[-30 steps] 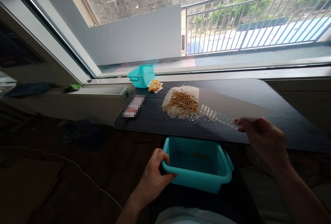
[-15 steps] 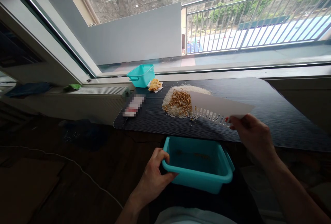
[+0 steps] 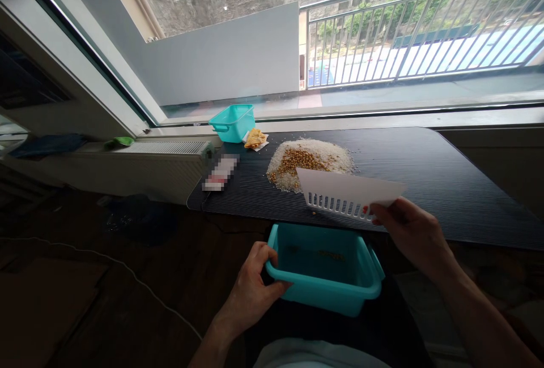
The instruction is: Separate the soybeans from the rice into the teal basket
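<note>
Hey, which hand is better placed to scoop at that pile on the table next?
Your right hand, probably: it holds the white slotted sheet, whose edge overlaps the pile in this view. Your left hand is busy gripping the turquoise bin at its rim.

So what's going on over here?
A person's right hand holds a white slotted sheet by one end, at the near side of a heap of pale and golden grains on the table. The left hand grips a teal bin by its rim, in front of the table; some bits lie inside. A second teal bin stands farther back.
</note>
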Demonstrator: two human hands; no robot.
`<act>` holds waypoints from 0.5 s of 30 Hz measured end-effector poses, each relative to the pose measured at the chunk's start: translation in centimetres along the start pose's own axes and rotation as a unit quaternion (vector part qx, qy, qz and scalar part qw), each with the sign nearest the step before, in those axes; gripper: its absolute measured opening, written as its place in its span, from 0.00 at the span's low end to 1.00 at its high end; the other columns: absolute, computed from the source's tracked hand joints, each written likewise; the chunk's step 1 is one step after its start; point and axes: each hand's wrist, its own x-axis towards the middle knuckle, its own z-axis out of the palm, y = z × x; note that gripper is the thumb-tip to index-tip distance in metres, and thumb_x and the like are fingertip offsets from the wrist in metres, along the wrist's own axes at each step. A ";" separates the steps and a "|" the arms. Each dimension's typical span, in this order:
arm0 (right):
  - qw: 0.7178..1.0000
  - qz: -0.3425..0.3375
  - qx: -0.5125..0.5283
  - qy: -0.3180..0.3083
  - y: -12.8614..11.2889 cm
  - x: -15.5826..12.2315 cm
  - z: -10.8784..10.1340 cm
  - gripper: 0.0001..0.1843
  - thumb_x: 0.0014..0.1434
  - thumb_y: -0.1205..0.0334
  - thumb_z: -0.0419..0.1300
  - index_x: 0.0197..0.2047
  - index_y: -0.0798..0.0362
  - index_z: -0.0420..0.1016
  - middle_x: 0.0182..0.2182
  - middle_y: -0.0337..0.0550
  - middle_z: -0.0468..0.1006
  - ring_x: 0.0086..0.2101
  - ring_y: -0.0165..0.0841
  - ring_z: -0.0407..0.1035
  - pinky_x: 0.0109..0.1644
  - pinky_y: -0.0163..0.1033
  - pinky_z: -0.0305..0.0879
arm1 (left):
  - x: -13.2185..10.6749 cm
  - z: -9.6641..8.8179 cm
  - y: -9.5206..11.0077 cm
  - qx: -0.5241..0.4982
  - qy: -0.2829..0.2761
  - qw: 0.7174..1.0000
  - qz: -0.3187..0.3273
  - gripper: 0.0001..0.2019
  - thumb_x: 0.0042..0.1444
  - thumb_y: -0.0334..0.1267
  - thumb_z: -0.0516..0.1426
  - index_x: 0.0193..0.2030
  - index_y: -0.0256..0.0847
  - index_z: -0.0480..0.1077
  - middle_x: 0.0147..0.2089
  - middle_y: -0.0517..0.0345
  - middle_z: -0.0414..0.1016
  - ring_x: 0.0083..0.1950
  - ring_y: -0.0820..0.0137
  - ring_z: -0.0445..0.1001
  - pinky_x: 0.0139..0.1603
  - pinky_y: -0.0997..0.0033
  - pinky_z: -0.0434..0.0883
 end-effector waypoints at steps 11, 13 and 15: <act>0.996 0.043 0.082 0.005 -0.6 -0.9 -0.6 0.22 0.56 0.33 0.85 0.42 0.39 0.94 0.36 0.44 0.96 0.32 0.47 0.90 0.42 0.53 0.96 | 0.0 0.1 0.0 -0.014 0.003 1.000 -0.001 0.15 0.62 0.39 0.74 0.39 0.49 0.70 0.49 0.59 0.75 0.49 0.58 0.79 0.50 0.64 0.78; 0.995 0.046 0.084 0.006 -0.6 -0.9 0.2 0.22 0.56 0.34 0.85 0.43 0.40 0.95 0.36 0.44 0.96 0.33 0.48 0.91 0.41 0.52 0.96 | 0.0 0.1 0.0 -0.009 -0.001 1.000 -0.002 0.15 0.62 0.40 0.74 0.39 0.49 0.70 0.50 0.58 0.76 0.50 0.57 0.79 0.51 0.64 0.78; 0.995 0.048 0.085 -0.001 -0.3 -0.8 1.2 0.23 0.57 0.35 0.85 0.44 0.42 0.95 0.37 0.44 0.97 0.35 0.49 0.92 0.41 0.51 0.95 | 0.1 0.1 -0.1 -0.001 -0.002 1.000 0.000 0.16 0.63 0.41 0.74 0.39 0.50 0.69 0.50 0.58 0.76 0.50 0.58 0.78 0.51 0.64 0.78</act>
